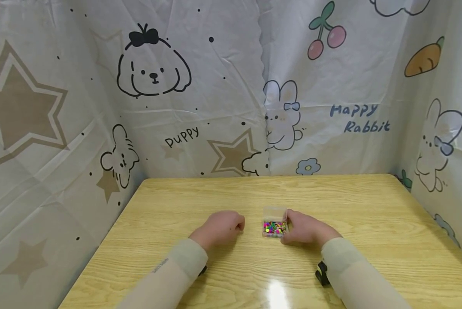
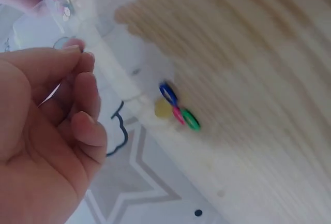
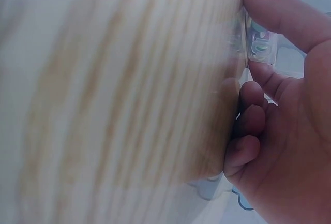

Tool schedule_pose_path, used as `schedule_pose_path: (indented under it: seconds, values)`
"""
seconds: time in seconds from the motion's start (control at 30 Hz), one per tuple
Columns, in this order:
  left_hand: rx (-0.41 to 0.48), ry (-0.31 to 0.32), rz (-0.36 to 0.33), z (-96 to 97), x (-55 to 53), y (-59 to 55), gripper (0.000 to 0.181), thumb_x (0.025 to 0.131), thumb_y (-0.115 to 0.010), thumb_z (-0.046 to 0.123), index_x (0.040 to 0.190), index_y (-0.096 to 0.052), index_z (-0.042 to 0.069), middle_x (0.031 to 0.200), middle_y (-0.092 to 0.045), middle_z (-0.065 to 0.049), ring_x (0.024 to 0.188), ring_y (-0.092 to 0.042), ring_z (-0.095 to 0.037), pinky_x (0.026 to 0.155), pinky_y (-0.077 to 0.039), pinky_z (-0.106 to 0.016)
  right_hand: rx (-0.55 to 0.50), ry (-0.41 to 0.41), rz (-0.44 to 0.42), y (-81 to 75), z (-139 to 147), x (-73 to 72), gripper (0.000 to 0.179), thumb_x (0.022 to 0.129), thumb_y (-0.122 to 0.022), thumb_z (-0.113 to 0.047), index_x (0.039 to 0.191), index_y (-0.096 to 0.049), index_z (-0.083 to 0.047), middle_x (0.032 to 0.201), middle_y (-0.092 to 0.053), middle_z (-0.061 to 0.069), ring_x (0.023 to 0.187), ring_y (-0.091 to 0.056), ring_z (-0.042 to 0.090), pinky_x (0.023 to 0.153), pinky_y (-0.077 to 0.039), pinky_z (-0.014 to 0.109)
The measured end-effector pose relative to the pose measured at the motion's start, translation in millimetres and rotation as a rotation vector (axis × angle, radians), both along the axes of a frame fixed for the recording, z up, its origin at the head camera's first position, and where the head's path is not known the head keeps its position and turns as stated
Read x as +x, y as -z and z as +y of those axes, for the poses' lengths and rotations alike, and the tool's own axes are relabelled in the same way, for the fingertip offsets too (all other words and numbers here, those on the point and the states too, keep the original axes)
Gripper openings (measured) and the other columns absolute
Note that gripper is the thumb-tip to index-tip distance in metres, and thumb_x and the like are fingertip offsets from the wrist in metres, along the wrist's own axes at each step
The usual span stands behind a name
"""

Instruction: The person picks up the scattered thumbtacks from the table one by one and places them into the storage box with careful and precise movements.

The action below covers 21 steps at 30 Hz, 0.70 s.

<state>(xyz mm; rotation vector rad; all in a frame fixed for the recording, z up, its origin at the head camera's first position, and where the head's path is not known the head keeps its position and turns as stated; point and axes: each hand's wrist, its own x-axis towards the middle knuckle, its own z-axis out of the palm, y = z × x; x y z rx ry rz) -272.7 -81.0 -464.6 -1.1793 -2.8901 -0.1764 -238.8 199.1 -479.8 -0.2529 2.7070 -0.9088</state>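
A small clear plastic box (image 1: 274,232) stands on the table with its transparent lid (image 1: 275,213) raised. Many tiny bright pieces (image 1: 275,227) in pink, yellow, green and other colours fill it. My right hand (image 1: 306,227) grips the box's right side between thumb and fingers. To the left of the box, apart from it, is my left hand (image 1: 220,227), its fingers curled. Thumb and index tips meet in the left wrist view, with a tiny dark piece barely showing between them. Nearby lie blue, pink and green small rings (image 2: 178,107), touching in a row; the head view hides them.
The wooden table (image 1: 200,195) carries a bright glare spot near its front edge. Printed white cloth (image 1: 223,64) hangs behind and on both sides. Dark wrist gear (image 1: 321,274) sits below the right sleeve (image 1: 358,266).
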Motion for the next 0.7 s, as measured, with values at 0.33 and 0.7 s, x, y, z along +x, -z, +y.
schedule_pose_path:
  seconds: [0.33, 0.7]
  values:
    - [0.032, 0.08, 0.081, 37.7, 3.8, 2.0, 0.012, 0.099, -0.064, 0.011, 0.097, -0.072, 0.02, 0.092, -0.069, 0.011, 0.077, -0.059, -0.003, 0.073, -0.05, -0.024, 0.023, 0.0, 0.013, 1.9, 2, -1.8, 0.049, 0.077, -0.085, -0.026, 0.109, -0.05, -0.014, 0.104, -0.057, 0.003, 0.092, -0.053, 0.023, 0.085, -0.043, 0.043]
    - [-0.038, 0.161, 0.182, 67.7, 7.5, 3.9, 0.008, 0.095, -0.072, 0.014, 0.093, -0.07, 0.022, 0.084, -0.059, 0.012, 0.071, -0.052, -0.004, 0.064, -0.046, -0.021, 0.044, -0.021, 0.04, 2.3, 1, -3.7, 0.047, 0.077, -0.085, -0.026, 0.106, -0.05, -0.014, 0.103, -0.056, 0.004, 0.091, -0.052, 0.023, 0.082, -0.041, 0.041]
